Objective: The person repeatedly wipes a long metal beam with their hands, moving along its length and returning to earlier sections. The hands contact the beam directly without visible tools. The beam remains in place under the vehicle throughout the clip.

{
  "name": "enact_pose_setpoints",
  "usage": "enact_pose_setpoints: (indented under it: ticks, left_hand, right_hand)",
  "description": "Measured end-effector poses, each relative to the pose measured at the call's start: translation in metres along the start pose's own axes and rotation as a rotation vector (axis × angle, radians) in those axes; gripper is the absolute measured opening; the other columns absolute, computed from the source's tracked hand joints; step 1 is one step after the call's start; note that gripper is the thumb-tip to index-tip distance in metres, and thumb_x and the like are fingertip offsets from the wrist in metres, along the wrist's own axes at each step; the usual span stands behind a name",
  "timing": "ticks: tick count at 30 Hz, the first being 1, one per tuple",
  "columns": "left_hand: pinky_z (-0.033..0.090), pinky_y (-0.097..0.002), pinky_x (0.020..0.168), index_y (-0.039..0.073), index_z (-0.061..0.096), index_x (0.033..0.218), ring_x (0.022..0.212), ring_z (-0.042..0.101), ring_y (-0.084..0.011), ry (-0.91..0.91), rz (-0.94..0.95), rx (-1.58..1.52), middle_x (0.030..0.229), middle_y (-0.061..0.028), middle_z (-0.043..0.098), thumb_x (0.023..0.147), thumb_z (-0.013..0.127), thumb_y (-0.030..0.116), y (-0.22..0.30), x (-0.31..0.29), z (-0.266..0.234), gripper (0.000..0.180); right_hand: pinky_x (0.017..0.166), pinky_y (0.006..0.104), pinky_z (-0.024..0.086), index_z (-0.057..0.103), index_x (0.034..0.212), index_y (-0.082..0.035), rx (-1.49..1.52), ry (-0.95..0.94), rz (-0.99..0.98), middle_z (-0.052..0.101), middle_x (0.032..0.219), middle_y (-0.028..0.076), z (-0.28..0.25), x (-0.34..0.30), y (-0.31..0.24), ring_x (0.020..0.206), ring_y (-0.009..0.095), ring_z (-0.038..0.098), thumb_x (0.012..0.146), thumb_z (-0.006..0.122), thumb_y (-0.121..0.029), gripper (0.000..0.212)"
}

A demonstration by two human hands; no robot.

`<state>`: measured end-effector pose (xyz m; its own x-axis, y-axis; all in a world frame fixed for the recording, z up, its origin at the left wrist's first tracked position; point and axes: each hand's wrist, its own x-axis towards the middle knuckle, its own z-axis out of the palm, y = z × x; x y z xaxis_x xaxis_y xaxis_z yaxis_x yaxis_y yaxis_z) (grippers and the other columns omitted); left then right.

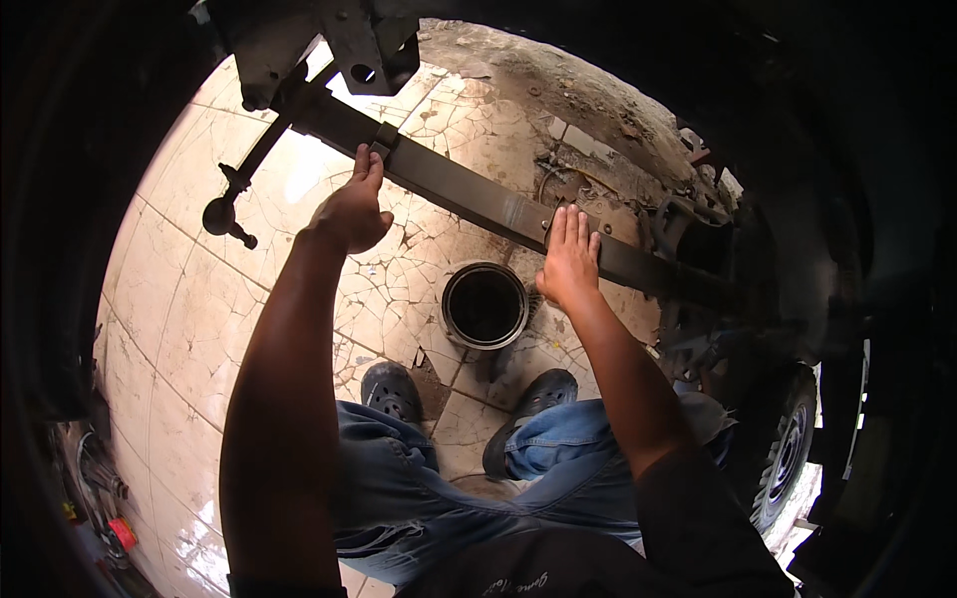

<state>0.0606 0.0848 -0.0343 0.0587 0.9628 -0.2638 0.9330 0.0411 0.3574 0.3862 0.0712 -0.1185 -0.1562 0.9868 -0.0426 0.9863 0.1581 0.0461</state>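
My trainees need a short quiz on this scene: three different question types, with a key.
1. Which hand is nearer the dark metal rod with the ball-shaped end?
2. True or false: the fingers of the right hand lie on the long, flat, grey metal bar.
3. What stands on the cracked, pale tile floor: (a) wooden stool, (b) dark, round, open container, (c) yellow ladder?

Key: 1. left hand; 2. true; 3. b.

Long, flat metal bar (469, 191), grey-brown with a dull sheen, suspended diagonally across the view, its left end higher in the frame. A narrow metal band (386, 135) crosses it toward that end; the right end runs into deep shadow.
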Motion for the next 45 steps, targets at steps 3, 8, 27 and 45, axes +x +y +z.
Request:
enact_pose_setpoints:
  ticks: [3,8,27,45]
  left_hand:
    - [0.041,-0.0403,0.109,-0.002,0.008,0.152,0.133,0.044,-0.0402,0.011,0.035,-0.022,0.16,-0.0236,-0.002,0.084,0.068,0.016,0.001,-0.004,-0.001,0.093]
    - [0.042,-0.0407,0.108,-0.002,0.006,0.152,0.136,0.039,-0.0405,0.032,0.023,-0.067,0.16,-0.0239,-0.004,0.083,0.068,0.014,-0.002,-0.005,0.004,0.095]
    - [0.046,-0.0409,0.104,0.003,0.006,0.154,0.13,0.049,-0.0364,-0.002,-0.003,0.012,0.162,-0.0157,-0.005,0.083,0.067,0.018,0.003,-0.008,-0.001,0.095]
    - [0.043,-0.0396,0.107,0.0,-0.001,0.153,0.137,0.04,-0.0372,-0.036,-0.005,-0.055,0.161,-0.0197,-0.011,0.083,0.068,0.018,0.001,-0.005,0.002,0.1]
  right_hand:
    - [0.118,0.0533,0.017,0.008,0.152,0.005,0.022,-0.001,0.033,0.013,0.159,0.024,-0.002,-0.009,-0.012,0.148,0.039,0.014,0.072,0.07,-0.018,0.104]
    - [0.119,0.0518,0.018,0.011,0.152,0.005,-0.028,0.009,-0.062,0.013,0.159,0.024,0.003,-0.035,-0.014,0.148,0.038,0.016,0.077,0.066,-0.017,0.095]
    - [0.12,0.0497,0.015,0.007,0.152,0.005,-0.067,-0.123,0.056,0.01,0.16,0.024,-0.011,-0.026,-0.019,0.149,0.036,0.013,0.079,0.067,-0.022,0.099]
    - [0.12,0.0474,0.018,0.012,0.152,0.003,0.032,-0.061,0.037,0.014,0.159,0.023,-0.009,-0.011,-0.004,0.148,0.037,0.016,0.078,0.066,-0.013,0.093]
